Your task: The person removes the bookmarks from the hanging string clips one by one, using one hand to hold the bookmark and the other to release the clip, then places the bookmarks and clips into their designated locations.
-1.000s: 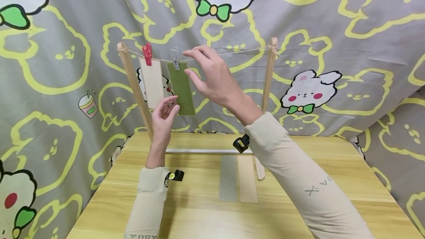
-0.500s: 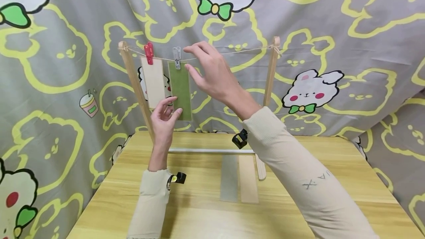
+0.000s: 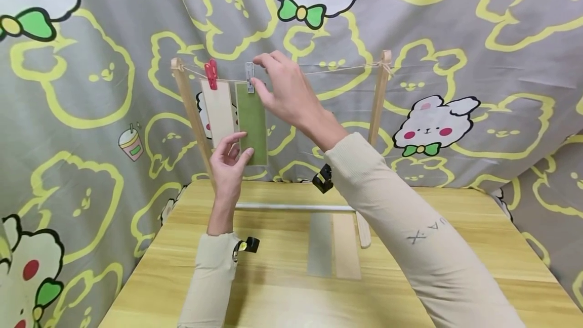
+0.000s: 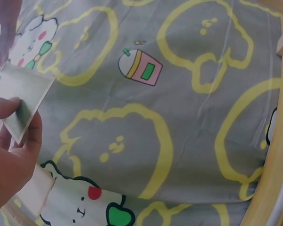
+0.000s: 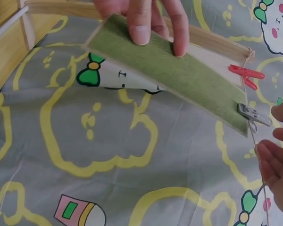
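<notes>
A green rectangular card (image 3: 253,123) hangs from a string (image 3: 337,69), held at its top edge by a clear grey clothespin (image 3: 250,77). My left hand (image 3: 228,166) pinches the card's lower left edge; the left wrist view has its thumb (image 4: 9,107) on one face and fingers behind. My right hand (image 3: 291,90) is raised beside the clothespin, thumb and index finger spread right at its side. In the right wrist view these fingers (image 5: 277,165) are curved past the clip's handles, with nothing pinched between them.
A red clothespin (image 3: 211,74) holds a cream card (image 3: 217,110) on the string, left of the green one. Wooden posts (image 3: 379,100) carry the string. A grey card (image 3: 320,244) and a tan card (image 3: 347,246) lie on the table (image 3: 410,267). Patterned cloth (image 3: 319,161) hangs behind.
My left fingers have taken hold of the green card's lower edge, and the card has swung to face me more. My right fingertips have come closer to the grey clothespin, which has turned.
</notes>
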Demonstrator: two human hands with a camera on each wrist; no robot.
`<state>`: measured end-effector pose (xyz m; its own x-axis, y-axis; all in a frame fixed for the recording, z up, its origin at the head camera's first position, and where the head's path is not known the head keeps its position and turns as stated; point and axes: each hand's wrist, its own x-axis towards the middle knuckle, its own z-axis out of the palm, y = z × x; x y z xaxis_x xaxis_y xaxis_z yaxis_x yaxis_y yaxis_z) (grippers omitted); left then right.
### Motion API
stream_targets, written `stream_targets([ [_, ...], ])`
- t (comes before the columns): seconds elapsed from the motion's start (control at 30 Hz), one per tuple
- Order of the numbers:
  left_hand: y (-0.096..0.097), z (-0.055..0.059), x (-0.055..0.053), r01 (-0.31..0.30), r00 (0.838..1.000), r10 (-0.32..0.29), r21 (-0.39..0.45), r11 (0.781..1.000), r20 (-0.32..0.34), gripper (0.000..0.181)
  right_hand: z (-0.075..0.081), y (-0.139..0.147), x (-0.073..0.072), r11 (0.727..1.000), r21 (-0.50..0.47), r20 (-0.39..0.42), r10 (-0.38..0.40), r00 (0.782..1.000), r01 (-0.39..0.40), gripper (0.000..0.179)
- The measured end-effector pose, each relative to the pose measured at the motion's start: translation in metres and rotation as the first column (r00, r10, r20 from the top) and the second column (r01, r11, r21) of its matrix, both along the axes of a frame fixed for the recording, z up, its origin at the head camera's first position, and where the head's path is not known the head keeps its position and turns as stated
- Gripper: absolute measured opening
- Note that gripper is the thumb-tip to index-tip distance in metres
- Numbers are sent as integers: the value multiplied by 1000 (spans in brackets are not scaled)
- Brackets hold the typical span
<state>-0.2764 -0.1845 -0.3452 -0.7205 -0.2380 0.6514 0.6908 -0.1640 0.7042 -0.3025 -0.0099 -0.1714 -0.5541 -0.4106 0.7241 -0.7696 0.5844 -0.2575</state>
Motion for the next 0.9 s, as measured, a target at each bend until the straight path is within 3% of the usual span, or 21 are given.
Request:
stream_targets([
  [0.33, 0, -3, -1, -9, 1000, 9, -2, 1000, 18, 39, 9, -11, -7, 989, 125, 95, -95, 991, 82, 34],
  [0.6, -2, -3, 0, -16, 1000, 16, -8, 1000, 6, 37, 11, -16, -11, 998, 51, 116, -44, 992, 38, 27],
  [0.8, -4, -3, -1, -24, 1000, 24, -16, 1000, 9, 38, 16, -21, -12, 998, 45, 97, -47, 994, 43, 26],
  [0.9, -5, -3, -1, -23, 1000, 23, -18, 1000, 15, 38, 18, -21, -13, 998, 41, 128, -54, 990, 49, 28],
])
